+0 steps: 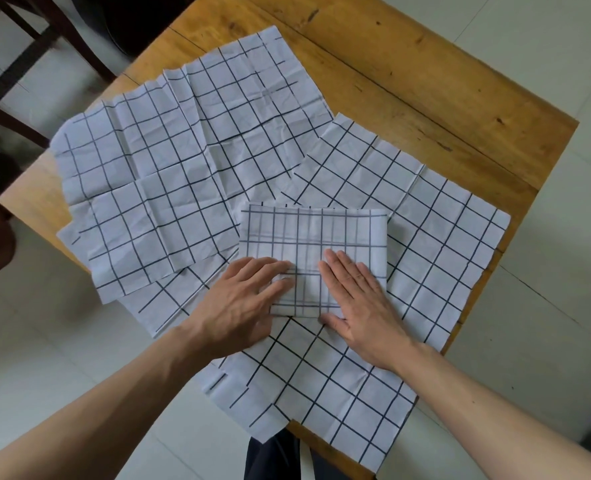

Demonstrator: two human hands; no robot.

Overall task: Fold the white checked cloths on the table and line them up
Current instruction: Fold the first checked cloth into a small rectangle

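A folded white checked cloth (313,237) lies as a small rectangle on top of a larger spread cloth (422,237). My left hand (242,303) rests on the folded cloth's near left corner, fingers partly curled over its edge. My right hand (360,299) lies flat, palm down, on its near right part. Another unfolded checked cloth (169,161) is spread out, creased, on the left and far side, overlapping the lower one. The spread cloth under my hands hangs over the table's near edge.
The wooden table (425,84) shows bare boards at the far right. Dark wooden chair legs (45,39) stand at the far left on the pale tiled floor (564,46). My dark trousers (280,459) show below the table's near edge.
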